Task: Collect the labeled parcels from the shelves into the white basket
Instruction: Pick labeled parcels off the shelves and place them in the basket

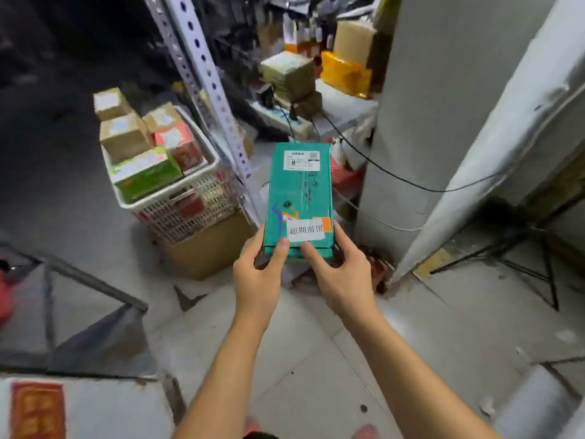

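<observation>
A flat teal parcel (300, 191) with a white shipping label at its far end and a white sticker at its near end is held out in front of me. My left hand (258, 274) grips its near left corner and my right hand (340, 274) its near right corner, thumbs on top. To the left stands the white basket (190, 204), resting on a brown carton (205, 245) and holding several parcels: brown boxes, a green box (145, 174) and a red box (180, 147).
A perforated metal shelf post (209, 87) rises between basket and parcel. Behind it a low shelf (345, 106) carries brown boxes and a yellow bag (345, 74). A grey pillar (411, 122) with black cables stands right. Black frames lie on the tiled floor.
</observation>
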